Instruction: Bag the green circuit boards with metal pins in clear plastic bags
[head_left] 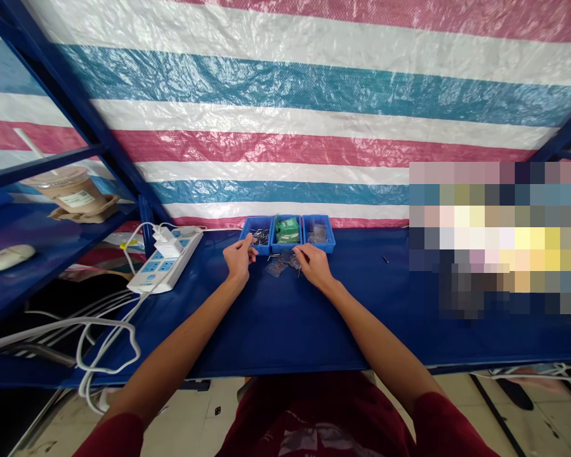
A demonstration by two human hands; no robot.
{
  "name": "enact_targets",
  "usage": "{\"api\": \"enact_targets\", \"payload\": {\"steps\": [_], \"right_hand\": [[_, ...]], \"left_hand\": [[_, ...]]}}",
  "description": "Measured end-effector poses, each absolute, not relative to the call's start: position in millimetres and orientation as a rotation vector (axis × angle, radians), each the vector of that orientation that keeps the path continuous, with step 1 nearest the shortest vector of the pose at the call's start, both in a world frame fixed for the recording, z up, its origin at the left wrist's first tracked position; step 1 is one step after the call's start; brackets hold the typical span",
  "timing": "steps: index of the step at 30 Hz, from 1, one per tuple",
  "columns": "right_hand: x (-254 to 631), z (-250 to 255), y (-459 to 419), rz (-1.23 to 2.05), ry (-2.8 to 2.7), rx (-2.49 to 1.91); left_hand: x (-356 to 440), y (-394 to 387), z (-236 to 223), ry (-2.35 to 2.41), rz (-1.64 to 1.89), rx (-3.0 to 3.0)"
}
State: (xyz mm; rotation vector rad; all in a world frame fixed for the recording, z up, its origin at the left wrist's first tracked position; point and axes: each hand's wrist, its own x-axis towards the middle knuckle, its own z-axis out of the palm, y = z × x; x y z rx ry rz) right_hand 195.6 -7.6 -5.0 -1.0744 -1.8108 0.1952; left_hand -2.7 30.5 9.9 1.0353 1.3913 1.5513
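Observation:
In the head view my left hand (239,259) is at the front left corner of a blue bin (250,226) that holds small dark and shiny metal pieces. Its fingers are curled together; whatever they hold is too small to make out. My right hand (315,265) is lowered beside a small pile of clear plastic bags (276,266) on the table. Thumb and fingertips come together there, and I cannot see what is between them. A middle blue bin (278,249) contains green packets (287,230). The right blue bin (332,236) holds clear packets (318,232).
A white power strip (164,270) with plugs and cables lies left on the blue table (285,330). A small dark piece (385,259) rests farther right. The left shelf bears a drink cup (78,190) and a mouse (8,258). A blurred patch covers the far right.

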Motion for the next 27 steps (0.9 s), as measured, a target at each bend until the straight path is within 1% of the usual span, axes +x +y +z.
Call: {"api": "enact_targets", "payload": {"steps": [27], "right_hand": [[196.5,-6.1,-6.5,0.187,-1.846,-1.09]], "left_hand": [[-1.5,27.4,8.9,1.445,1.492,1.183]]}}
